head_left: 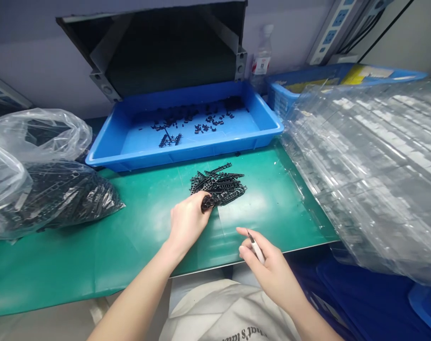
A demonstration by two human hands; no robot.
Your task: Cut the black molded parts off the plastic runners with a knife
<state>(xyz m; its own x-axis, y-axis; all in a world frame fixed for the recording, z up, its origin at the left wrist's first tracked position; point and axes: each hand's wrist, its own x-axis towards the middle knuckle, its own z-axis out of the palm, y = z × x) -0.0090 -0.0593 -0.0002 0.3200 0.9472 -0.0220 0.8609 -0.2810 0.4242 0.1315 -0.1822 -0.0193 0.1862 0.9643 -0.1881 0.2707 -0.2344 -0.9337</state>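
Head view: the left hand [189, 220] grips dark strips [207, 202] at the near left side of a black pile [222, 182]; how many it holds cannot be told. The pile lies on the green counter [140, 255], between its near edge and the blue tray [190, 154] along its far edge. Above the counter's near edge, the right hand [272, 270] grasps a white tool [257, 248], its dark tip pointing toward the pile, well apart from it. Small black bits [204, 127] are scattered inside the tray. A clear bag [69, 196] of black parts sits toward the counter's left end; clear plastic sheets [372, 175] cover its right edge.
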